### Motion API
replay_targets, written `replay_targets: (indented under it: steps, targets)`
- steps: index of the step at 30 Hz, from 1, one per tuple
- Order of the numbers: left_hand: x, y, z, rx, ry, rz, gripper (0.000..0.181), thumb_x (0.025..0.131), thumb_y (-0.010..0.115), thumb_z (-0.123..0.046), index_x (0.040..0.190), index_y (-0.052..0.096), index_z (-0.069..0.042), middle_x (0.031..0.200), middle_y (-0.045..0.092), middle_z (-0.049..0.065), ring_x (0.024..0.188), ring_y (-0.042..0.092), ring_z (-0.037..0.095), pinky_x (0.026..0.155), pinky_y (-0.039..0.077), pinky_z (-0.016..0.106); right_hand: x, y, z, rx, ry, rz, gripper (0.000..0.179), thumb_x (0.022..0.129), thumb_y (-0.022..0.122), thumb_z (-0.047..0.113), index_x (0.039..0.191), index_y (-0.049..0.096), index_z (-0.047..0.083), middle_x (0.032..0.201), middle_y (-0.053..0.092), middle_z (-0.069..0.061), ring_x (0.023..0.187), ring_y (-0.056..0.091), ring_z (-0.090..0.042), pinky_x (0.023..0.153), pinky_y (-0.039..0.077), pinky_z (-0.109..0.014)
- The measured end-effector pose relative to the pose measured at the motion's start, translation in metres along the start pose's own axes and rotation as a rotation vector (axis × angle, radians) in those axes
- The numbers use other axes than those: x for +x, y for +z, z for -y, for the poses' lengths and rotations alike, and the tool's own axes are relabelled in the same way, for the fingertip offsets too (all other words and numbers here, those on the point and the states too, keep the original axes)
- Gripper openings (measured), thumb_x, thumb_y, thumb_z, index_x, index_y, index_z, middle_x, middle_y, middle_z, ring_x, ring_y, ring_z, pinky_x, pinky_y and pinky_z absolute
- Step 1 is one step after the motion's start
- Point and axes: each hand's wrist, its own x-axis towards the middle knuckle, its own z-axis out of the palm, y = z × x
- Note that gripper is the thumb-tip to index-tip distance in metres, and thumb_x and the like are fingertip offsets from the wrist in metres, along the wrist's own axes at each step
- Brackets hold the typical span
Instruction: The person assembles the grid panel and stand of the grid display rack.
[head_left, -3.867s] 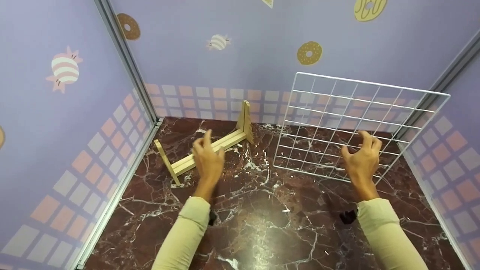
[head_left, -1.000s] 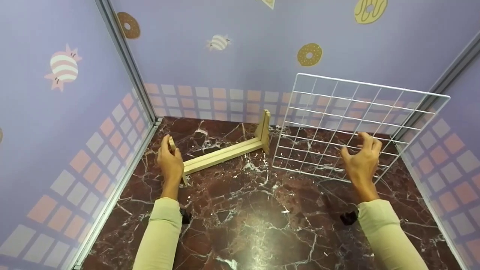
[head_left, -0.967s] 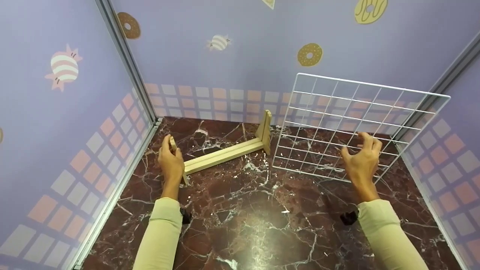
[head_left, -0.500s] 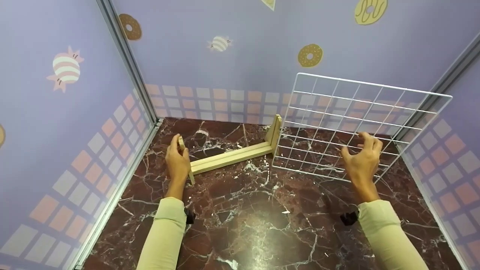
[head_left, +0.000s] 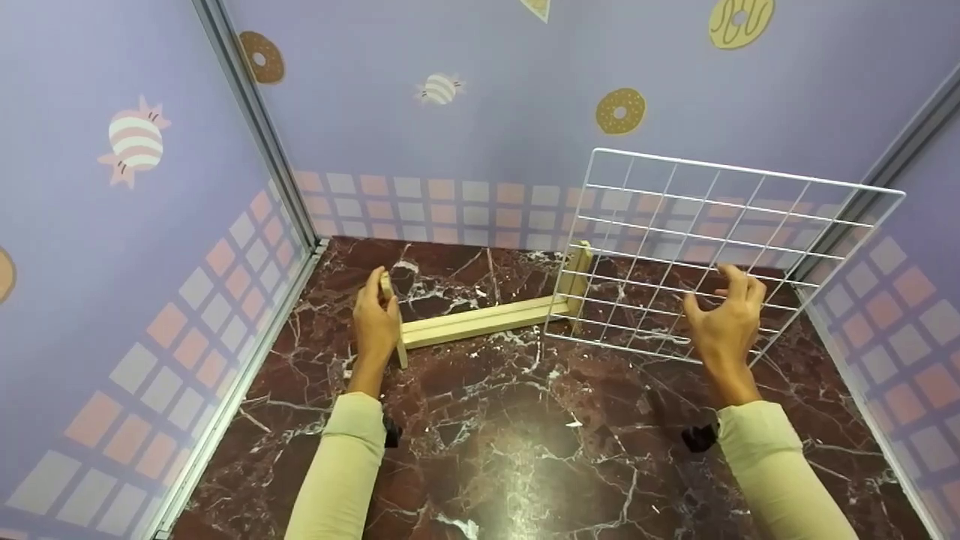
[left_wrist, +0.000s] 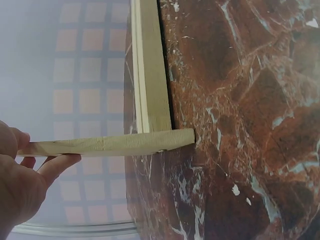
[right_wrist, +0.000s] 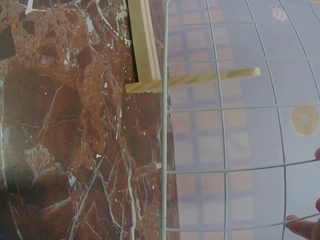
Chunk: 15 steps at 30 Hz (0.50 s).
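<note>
A light wooden stand (head_left: 484, 321), a long rail joined to an upright at each end, sits on the marbled surface. My left hand (head_left: 377, 319) grips its left upright (left_wrist: 110, 145) near the top, thumb on one face and fingers on the other. The right upright (right_wrist: 210, 77) shows through the wires of a white wire grid panel (head_left: 750, 172). That panel is held tilted up by my right hand (head_left: 726, 322), fingers and thumb pinching its wires. Only the fingertips (right_wrist: 302, 227) of that hand appear in the right wrist view.
Dark red marbled surface (head_left: 517, 450) runs underneath, with small pale crumbs scattered around the stand. Purple patterned walls (head_left: 510, 127) enclose the back and both sides, with grey metal strips (head_left: 259, 124) at the corners. Black wrist cameras (head_left: 700, 437) sit under the sleeves.
My left hand, earlier empty over the rail, has taken hold of the left upright. The stand has slid right, its far upright now behind the grid panel. The right hand and panel have hardly moved.
</note>
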Motion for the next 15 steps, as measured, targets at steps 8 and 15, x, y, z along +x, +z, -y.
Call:
replay_targets:
  steps: [8, 15]
  targets:
    - [-0.002, 0.006, -0.004, -0.037, 0.025, 0.039, 0.057, 0.090, 0.065, 0.004, 0.145, 0.055, -0.011, 0.117, 0.062, 0.026, 0.102, 0.064, 0.039, 0.090, 0.057, 0.050, 0.000, 0.002, 0.003, 0.011, -0.002, 0.009, 0.056, 0.077, 0.082, 0.007, 0.128, 0.059, 0.010, 0.121, 0.053, -0.022, 0.100, 0.068, -0.033, 0.071, 0.051, -0.051]
    - [-0.005, 0.017, -0.010, -0.030, 0.058, 0.070, 0.058, 0.090, 0.064, 0.003, 0.145, 0.055, -0.011, 0.119, 0.063, 0.027, 0.104, 0.065, 0.041, 0.093, 0.056, 0.052, -0.001, -0.002, 0.003, 0.009, -0.004, 0.014, 0.055, 0.078, 0.080, 0.008, 0.128, 0.057, 0.008, 0.122, 0.052, -0.024, 0.101, 0.068, -0.034, 0.074, 0.052, -0.049]
